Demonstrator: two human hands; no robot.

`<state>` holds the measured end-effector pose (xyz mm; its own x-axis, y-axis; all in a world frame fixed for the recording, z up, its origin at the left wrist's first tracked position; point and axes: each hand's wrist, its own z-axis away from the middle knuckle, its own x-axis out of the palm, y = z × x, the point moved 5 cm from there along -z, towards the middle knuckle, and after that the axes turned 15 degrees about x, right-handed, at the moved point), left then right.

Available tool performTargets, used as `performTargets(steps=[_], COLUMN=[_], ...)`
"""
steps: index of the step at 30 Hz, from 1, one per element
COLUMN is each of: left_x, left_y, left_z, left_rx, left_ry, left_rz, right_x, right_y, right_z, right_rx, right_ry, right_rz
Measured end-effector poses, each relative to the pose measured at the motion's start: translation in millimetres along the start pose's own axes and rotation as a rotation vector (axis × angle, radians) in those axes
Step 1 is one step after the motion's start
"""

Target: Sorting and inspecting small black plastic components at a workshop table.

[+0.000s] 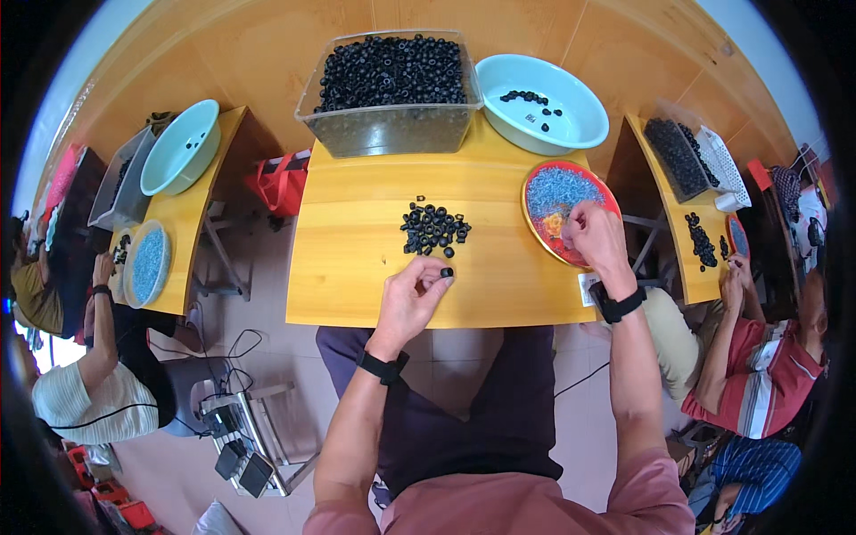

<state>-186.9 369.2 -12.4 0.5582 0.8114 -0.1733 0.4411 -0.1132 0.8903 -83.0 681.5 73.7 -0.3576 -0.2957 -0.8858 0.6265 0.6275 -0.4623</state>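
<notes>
Near the table's front edge, my left hand [414, 299] pinches a small black ring-shaped part [447, 272] between thumb and fingertips. Just beyond it lies a loose pile of similar black parts [434, 227] on the yellow wooden table [348, 241]. Over at the right, my right hand [595, 234] is above a round red tray [535, 234] full of tiny bluish pieces [560, 191]. Its fingers are drawn together over the tray's near side; whatever they hold is hidden or too small to name.
A clear plastic bin [388, 129] heaped with black parts stands at the back. Beside it, a light-blue basin [571, 129] holds several more. People work at side tables left [205, 223] and right [669, 218]. A metal stool [259, 437] with cables stands on the floor at left.
</notes>
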Motion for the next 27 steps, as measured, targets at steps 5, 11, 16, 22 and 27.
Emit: performTargets(steps=[5,11,16,22,27], left_x=[-4.1,-2.7,-2.2,-6.9,-7.2], left_y=[-2.7,5.5,6.3,-3.4,-3.1], left_z=[0.5,-4.8,-4.4,-4.9,-6.7], left_rx=[-0.098,-0.126,-0.103,-0.101,-0.117], left_ry=[0.024,-0.012,-0.014,0.094,0.118], left_rz=[0.101,0.034,0.047,0.300,0.383], right_x=[8.0,74.8,96.0,84.6,87.6], right_y=[-29.8,-66.1,-92.4,-117.2,-122.0], right_z=[30.6,69.2,94.2,106.6,112.4], right_rx=[-0.037,-0.025,-0.115,-0.361,-0.566], right_ry=[-0.162,-0.463,-0.430,-0.195,0.062], right_rz=[-0.556,-0.733,-0.691,-0.512,-0.401])
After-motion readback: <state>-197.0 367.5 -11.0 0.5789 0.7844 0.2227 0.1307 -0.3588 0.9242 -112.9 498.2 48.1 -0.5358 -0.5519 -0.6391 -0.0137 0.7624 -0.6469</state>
